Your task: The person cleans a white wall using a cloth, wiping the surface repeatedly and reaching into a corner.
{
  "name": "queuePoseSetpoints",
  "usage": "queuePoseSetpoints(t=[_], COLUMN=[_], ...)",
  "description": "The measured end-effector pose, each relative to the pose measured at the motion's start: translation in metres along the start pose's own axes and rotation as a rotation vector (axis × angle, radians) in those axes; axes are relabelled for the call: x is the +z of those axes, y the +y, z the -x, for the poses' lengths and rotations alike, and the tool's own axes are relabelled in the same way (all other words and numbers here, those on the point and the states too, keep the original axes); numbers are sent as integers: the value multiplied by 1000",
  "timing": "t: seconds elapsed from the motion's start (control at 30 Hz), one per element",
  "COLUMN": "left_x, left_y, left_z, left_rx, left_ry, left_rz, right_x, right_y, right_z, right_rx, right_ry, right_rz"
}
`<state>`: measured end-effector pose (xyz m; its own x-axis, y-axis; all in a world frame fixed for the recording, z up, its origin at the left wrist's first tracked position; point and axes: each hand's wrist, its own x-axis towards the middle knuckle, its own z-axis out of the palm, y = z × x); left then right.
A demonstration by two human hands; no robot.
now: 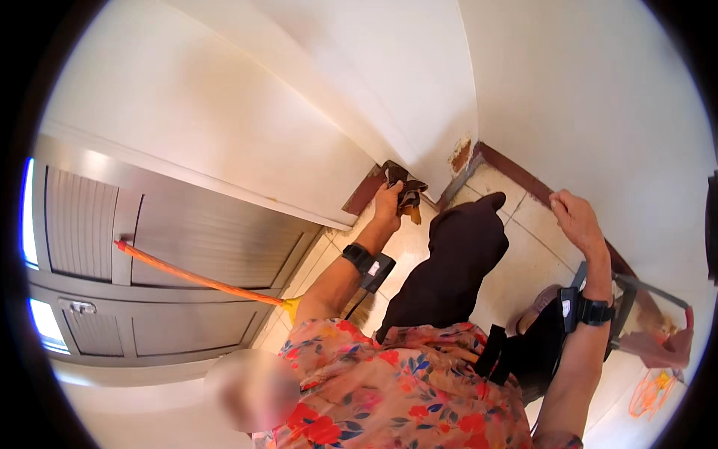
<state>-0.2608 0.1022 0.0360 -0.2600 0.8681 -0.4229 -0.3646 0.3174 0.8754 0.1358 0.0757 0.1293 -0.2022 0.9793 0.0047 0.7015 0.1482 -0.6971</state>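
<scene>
My left hand (pixel 388 205) grips a crumpled dark rag (pixel 405 185), which has a mustard-coloured end. The rag is against the white wall's corner, at the end of a dark red skirting tile (pixel 366 189). On the other side, my right hand (pixel 578 218) is curled into a loose fist, with nothing visible in it. It is close to the right-hand wall and its dark red skirting (pixel 519 171); whether it touches them is unclear. Between my hands, my bent knee in dark trousers (pixel 465 247) hides part of the tiled floor (pixel 527 247).
A broom (pixel 202 275) with an orange handle leans by a grey panelled door (pixel 207 230) at left. Peeling plaster (pixel 461 155) marks the wall near the corner. Behind my right arm stands a metal-framed folding stool (pixel 653 342) with reddish fabric, beside an orange wiry object (pixel 650 394).
</scene>
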Motion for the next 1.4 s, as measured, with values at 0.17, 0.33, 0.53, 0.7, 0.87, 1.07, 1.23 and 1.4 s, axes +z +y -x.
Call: queuePoseSetpoints(t=[0.17,0.33,0.53,0.7,0.87,1.07,1.23,1.4], left_x=[15,34,67,78,31,9,41,44], left_y=[49,173,308,278,186,233,268,304], left_z=[5,34,93,109,121,131,133,102], left_rx=[163,604,1329,1642,910,1020,1186,1300], left_ry=[120,167,100,199,-39,131,3,125], left_rz=[80,1,-142,-514,-213,131,235,304], right_x=[-2,-6,5,5,11,12,10,7], right_y=[3,-8,-1,4,18,31,35,26], right_z=[1,7,2,2,6,14,14,19], right_rx=[-15,-22,-76,-70,-39,-38,-8,-21], right_ry=[-14,-47,-68,-59,-102,-72,-96,-123], right_rz=[77,37,77,104,218,396,451,422])
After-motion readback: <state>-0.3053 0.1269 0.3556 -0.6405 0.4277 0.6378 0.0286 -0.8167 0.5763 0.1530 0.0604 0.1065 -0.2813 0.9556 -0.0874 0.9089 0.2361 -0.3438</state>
